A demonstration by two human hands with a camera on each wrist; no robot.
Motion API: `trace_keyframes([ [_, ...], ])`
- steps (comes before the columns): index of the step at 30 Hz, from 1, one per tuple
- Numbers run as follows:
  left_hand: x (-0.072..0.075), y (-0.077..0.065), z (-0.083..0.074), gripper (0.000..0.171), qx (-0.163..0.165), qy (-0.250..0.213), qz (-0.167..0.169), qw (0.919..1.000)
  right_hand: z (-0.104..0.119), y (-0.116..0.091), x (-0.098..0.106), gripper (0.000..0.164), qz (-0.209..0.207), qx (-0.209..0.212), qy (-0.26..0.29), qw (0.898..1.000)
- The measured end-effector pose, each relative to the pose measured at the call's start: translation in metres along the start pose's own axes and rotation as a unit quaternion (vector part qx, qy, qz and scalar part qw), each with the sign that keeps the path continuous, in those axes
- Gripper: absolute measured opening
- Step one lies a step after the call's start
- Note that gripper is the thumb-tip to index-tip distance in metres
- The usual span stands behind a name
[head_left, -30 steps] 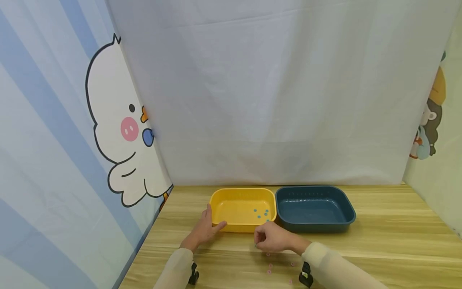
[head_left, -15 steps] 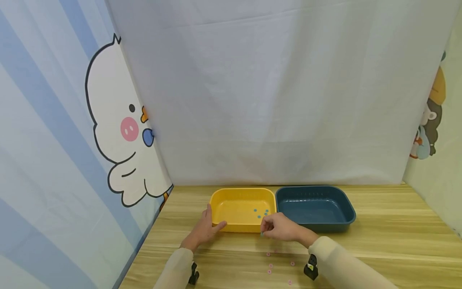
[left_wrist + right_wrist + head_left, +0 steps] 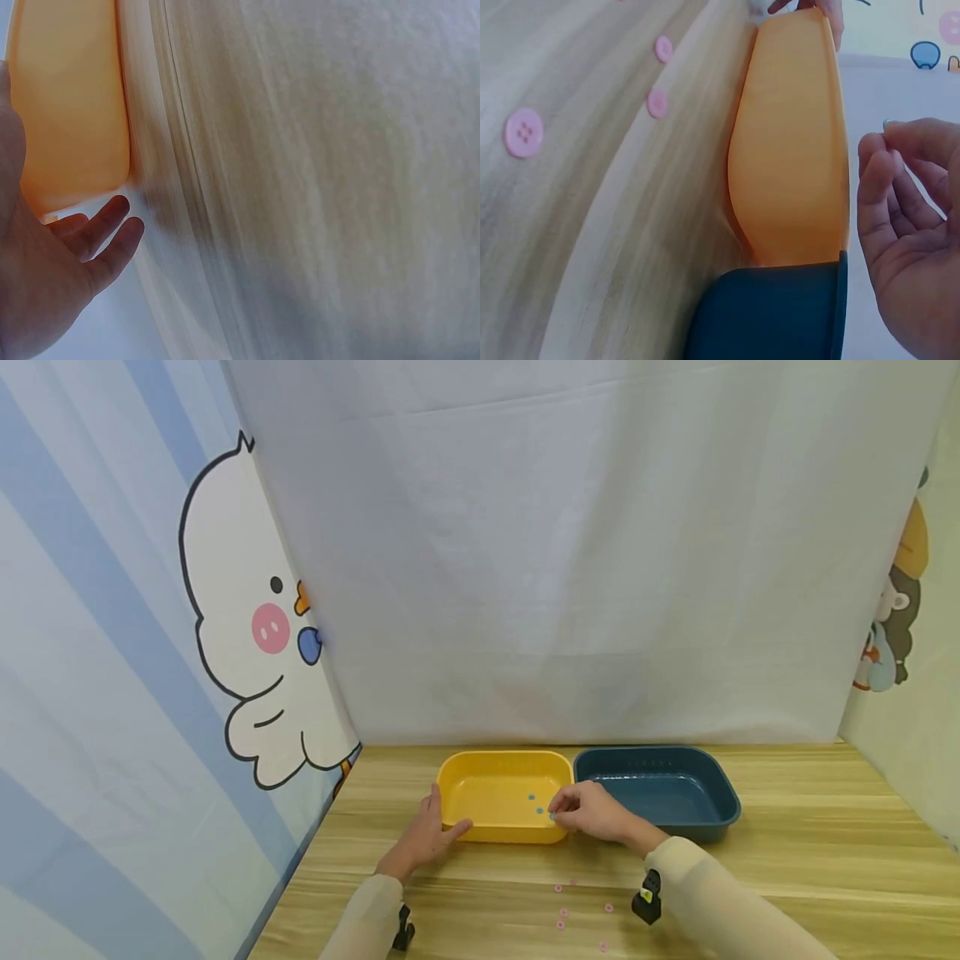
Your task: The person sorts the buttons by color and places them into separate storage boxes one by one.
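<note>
At the front right corner of the yellow bin (image 3: 480,833), my right hand (image 3: 596,812) is raised over the rim. Its thumb and fingertips pinch a small blue button (image 3: 552,816), of which only a teal edge shows in the right wrist view. Inside the bin lie other blue buttons (image 3: 532,797); the hand may cover some. My left hand (image 3: 422,842) rests against the bin's front left corner, thumb at the front rim. In the left wrist view, its fingers (image 3: 116,251) are loosely extended beside the bin's outer wall.
A dark blue bin (image 3: 667,833) stands right beside the yellow one. Several pink buttons (image 3: 564,912) lie on the wooden table (image 3: 810,877) in front of the bins; their holes show in the right wrist view. A pale curtain (image 3: 525,568) hangs behind.
My right hand has risen from the table in front of the yellow bin, carrying the pinched blue button up and slightly right over the bin's rim. My left hand has stayed in place.
</note>
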State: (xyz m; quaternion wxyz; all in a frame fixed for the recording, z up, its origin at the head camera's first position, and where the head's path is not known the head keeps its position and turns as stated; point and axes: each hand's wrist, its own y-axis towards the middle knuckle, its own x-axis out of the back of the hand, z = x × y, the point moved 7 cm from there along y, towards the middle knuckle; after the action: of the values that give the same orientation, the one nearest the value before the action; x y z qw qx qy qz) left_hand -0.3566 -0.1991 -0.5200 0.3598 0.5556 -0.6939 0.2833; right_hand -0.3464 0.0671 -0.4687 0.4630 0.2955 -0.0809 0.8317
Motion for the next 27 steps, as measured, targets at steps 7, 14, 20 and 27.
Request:
trace_keyframes([
  [7, -0.001, 0.001, 0.001, 0.097, -0.003, 0.008, -0.004, 1.0, -0.006, 0.007, 0.004, 0.015, -0.02, -0.024, 0.021, 0.999],
  [14, 0.0, 0.001, 0.002, 0.098, 0.0, 0.004, -0.001, 1.0, -0.006, 0.018, 0.004, 0.014, -0.026, -0.042, 0.015, 0.999],
  [20, -0.001, 0.001, 0.002, 0.098, 0.0, 0.005, 0.0, 1.0, -0.006, 0.027, 0.002, 0.016, -0.021, -0.062, 0.01, 0.998],
  [27, -0.001, 0.001, 0.002, 0.097, -0.003, 0.005, -0.002, 1.0, -0.006, 0.035, -0.001, 0.013, -0.02, -0.069, 0.001, 0.997],
])
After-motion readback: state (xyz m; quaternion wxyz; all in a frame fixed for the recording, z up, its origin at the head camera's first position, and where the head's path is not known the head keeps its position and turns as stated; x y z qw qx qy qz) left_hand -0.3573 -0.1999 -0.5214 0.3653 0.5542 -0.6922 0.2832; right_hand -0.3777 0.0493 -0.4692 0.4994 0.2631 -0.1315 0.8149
